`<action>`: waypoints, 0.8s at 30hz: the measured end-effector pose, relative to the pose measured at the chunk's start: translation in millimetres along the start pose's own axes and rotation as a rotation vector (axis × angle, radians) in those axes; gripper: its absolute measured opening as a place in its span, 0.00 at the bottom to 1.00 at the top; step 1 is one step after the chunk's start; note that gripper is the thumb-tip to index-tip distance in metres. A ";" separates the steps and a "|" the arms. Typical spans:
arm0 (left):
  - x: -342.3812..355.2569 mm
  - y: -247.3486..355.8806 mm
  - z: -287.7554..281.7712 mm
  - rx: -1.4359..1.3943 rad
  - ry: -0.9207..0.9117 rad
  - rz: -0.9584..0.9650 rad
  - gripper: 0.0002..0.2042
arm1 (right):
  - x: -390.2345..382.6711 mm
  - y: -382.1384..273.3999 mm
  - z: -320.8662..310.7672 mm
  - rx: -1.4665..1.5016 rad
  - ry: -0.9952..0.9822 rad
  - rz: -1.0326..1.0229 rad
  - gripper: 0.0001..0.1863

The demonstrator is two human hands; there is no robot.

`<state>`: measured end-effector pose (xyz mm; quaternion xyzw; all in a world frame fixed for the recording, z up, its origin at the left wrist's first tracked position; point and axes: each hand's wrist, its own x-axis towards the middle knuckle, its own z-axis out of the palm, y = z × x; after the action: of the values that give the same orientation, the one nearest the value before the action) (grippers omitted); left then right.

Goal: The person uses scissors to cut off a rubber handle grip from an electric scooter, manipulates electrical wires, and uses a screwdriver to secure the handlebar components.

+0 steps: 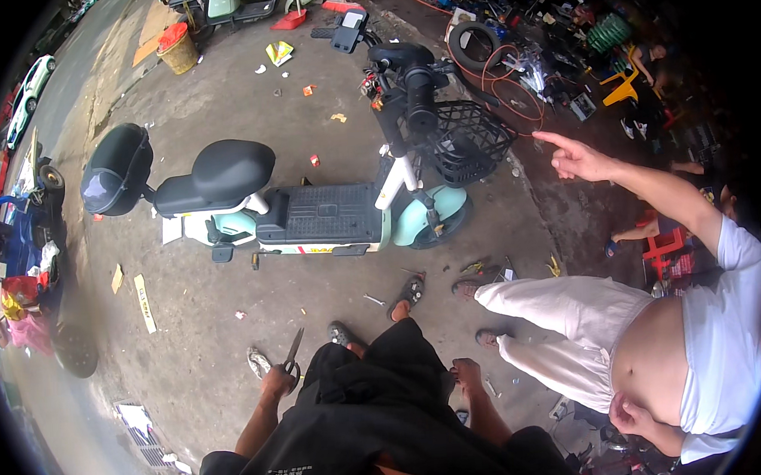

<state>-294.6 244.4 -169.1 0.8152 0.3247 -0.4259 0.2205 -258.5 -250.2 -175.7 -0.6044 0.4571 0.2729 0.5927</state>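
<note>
My left hand (276,383) is closed round the handles of a pair of scissors (293,352), whose blades point up and away from me. My right hand (467,376) hangs at the right side of my black shorts with its fingers curled in; whatever may be inside them is hidden. Beyond my feet stands a pale green and white electric scooter (328,216), side on. It has a black seat (232,172), a rear top box (117,169) on the left and a black front basket (470,142) on the right. Neither hand touches it.
At my right a person in a white shirt (730,340) points toward the basket. A wrench (373,299) and other tools lie near our feet. Farther off are a bucket (178,52), a tyre (474,45), a red hose (515,101) and a yellow stool (620,87).
</note>
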 end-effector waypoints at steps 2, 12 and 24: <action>9.1 4.9 2.8 -0.019 0.012 0.065 0.18 | 12.5 -13.0 2.1 0.008 -0.043 -0.014 0.04; 4.5 17.8 1.3 -0.062 0.102 0.150 0.15 | -14.6 -37.3 20.7 -0.072 0.010 -0.072 0.03; 3.5 3.6 14.7 0.024 -0.049 -0.071 0.22 | -24.9 -2.8 4.1 -0.120 -0.036 -0.011 0.08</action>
<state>-298.6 233.7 -179.7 0.7949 0.3431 -0.4571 0.2034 -265.9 -240.9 -153.3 -0.6364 0.4259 0.3071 0.5650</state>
